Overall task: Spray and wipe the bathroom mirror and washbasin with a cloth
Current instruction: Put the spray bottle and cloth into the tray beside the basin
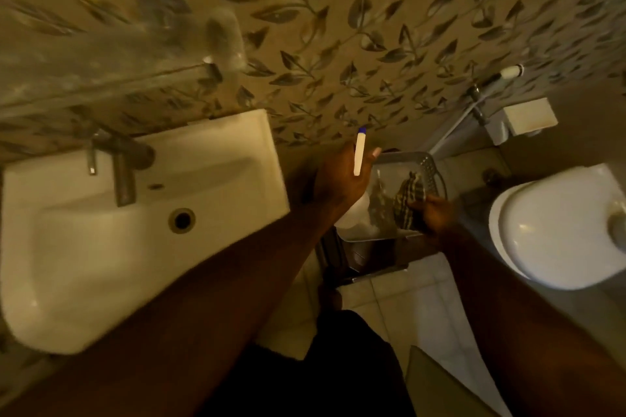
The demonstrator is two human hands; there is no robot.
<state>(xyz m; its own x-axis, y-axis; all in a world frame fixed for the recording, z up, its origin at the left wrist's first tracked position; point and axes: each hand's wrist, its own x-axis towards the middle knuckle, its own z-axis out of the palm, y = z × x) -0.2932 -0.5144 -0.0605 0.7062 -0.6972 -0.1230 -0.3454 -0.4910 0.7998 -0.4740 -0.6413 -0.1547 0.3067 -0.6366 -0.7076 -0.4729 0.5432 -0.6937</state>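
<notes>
The white washbasin [101, 247] with a metal tap [123, 173] hangs on the left wall, and my left forearm crosses over its right edge. My left hand [338, 179] is closed around a white spray bottle [358, 156] with a blue-tipped nozzle, held to the right of the basin. My right hand [432, 217] grips a dark striped cloth [408, 195] inside a grey plastic basket [399, 162]. The mirror is not in view; only a glass shelf [101, 54] shows above the basin.
A white toilet [555, 230] with its lid down stands at the right. A hand-shower hose and white holder [511, 118] are on the leaf-patterned wall. Pale floor tiles lie below the basket, and my dark clothing fills the bottom middle.
</notes>
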